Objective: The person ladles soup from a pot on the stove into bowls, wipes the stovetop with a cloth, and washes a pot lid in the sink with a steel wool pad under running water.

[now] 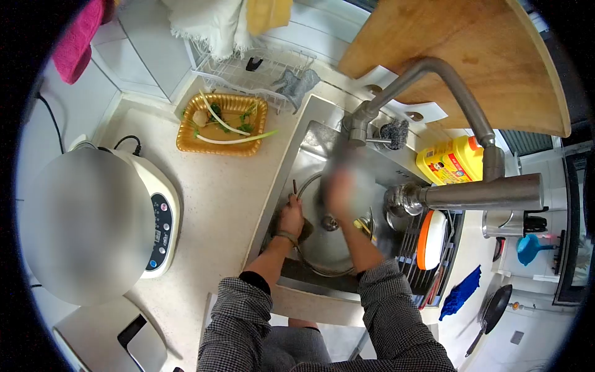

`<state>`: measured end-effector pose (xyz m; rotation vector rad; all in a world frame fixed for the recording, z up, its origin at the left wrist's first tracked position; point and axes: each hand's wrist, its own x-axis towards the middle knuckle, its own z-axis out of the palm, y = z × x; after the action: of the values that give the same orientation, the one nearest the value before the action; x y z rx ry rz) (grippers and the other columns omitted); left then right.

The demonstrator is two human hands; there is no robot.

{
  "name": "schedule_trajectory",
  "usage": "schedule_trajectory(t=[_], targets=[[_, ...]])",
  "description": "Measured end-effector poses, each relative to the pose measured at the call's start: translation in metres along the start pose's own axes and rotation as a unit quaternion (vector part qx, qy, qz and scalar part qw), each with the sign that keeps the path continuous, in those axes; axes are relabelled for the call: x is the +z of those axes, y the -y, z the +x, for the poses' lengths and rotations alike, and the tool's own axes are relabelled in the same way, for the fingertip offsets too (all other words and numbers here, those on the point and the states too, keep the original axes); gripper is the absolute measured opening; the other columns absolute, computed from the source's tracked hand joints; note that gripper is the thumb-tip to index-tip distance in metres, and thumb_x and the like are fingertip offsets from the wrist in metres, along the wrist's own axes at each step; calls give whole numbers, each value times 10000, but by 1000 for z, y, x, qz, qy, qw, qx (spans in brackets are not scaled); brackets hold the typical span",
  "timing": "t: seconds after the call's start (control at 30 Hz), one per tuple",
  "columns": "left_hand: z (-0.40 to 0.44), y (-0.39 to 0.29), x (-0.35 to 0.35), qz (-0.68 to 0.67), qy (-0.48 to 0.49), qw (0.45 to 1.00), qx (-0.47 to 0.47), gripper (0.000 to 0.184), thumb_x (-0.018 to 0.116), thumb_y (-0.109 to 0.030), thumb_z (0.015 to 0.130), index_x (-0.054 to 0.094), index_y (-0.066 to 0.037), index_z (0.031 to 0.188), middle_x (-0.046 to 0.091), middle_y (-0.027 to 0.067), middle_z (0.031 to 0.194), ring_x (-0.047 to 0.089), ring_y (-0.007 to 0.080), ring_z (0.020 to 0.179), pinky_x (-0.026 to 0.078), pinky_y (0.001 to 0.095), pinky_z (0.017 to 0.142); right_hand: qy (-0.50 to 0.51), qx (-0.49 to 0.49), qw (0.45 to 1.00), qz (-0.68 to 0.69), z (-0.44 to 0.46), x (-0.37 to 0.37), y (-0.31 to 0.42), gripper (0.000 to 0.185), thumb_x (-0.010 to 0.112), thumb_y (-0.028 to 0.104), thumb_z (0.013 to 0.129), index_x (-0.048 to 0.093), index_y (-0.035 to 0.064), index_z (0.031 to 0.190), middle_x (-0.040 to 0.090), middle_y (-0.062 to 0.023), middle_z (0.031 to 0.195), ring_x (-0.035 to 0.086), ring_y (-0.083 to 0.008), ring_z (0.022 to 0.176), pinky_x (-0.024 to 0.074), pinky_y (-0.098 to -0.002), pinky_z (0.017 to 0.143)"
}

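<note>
A round glass lid (pixel 325 251) with a metal rim and a centre knob lies in the steel sink (pixel 302 271). My left hand (pixel 291 218) is closed round the lid's left rim. A thin brown stick stands up by its fingers, and a dark patch I cannot identify shows beside the palm. Over the upper part of the lid is my right hand (pixel 341 193), smeared by motion. A dark blur lies at its fingers; whether it holds something is not visible. Yellow pieces (pixel 364 227) show near the lid's right side.
A grey faucet (pixel 458 93) arches over the sink. Right of it stand a yellow bottle (pixel 451 161) and an orange-and-white bowl (pixel 432 240) on a rack. Left on the counter are a gold tray (pixel 186 139) with scallions and a white appliance (pixel 162 232). A wooden board (pixel 471 56) leans behind.
</note>
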<state>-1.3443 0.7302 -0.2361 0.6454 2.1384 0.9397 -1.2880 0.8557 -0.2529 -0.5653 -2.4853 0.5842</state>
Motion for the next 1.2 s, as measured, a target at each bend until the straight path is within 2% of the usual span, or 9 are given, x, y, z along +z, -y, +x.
schedule_trajectory(t=[0.07,0.27,0.33,0.47,0.63,0.83,0.97,1.1,1.2], targets=[[-7,-32,-22,-15,52,991,-123,461,368,-288,988,297,-69,1387,577,317,1010,581,437,921,455,537,794,22,-10,1000,-16,9,-16,11,318,456,111,929,512,20,1229,509,-156,1192,474,-289,1100,346,-402,983],[3,6,7,29,6,999,-36,429,384,-292,984,326,-106,1366,570,308,965,573,438,888,465,510,746,37,44,998,-24,11,-25,5,283,499,128,903,550,-11,1145,521,-164,1187,467,-288,1159,375,-405,981],[-1,3,4,-27,-36,999,12,386,366,-299,988,371,-92,1314,570,321,912,568,469,836,469,507,715,-55,-193,853,-481,-17,7,-63,374,459,93,919,469,-48,1265,487,-204,1269,429,-321,1228,313,-448,1056],[1,-12,-3,-56,-3,997,-60,390,378,-276,983,379,-47,1299,580,320,942,577,471,837,474,508,705,174,38,980,-85,32,-52,31,412,470,134,915,441,-71,1271,461,-229,1282,440,-335,1210,320,-433,1050],[-4,-12,-7,23,3,999,-25,453,366,-305,986,391,5,1316,580,317,993,555,487,925,441,548,760,-17,-79,958,-275,-18,26,-75,438,473,145,914,411,-78,1286,485,-228,1229,456,-325,1182,332,-448,1032],[19,6,11,-95,-65,993,-30,510,336,-350,986,382,-1,1355,596,323,991,569,471,926,432,508,845,118,-18,987,107,1,-27,4,229,485,103,898,588,56,1097,490,-146,1202,491,-283,1027,422,-381,870],[51,47,22,-176,27,961,-210,859,156,-654,908,494,63,1238,529,335,1169,526,444,1084,396,469,916,71,-40,991,103,-17,-23,15,220,564,37,800,615,81,1009,521,-127,1132,526,-299,985,444,-404,824],[43,30,9,-185,73,948,-250,869,102,-664,897,436,26,1307,467,295,1270,453,411,1182,345,446,983,166,-9,972,165,-39,-39,25,246,568,29,789,606,80,1026,484,-146,1181,499,-311,1038,414,-408,873],[40,25,4,-174,101,946,-256,881,62,-671,890,391,-1,1358,420,265,1346,399,386,1255,307,429,1034,188,-127,960,166,-63,-42,38,245,526,45,814,577,53,1054,451,-169,1156,434,-343,1091,354,-407,933]])
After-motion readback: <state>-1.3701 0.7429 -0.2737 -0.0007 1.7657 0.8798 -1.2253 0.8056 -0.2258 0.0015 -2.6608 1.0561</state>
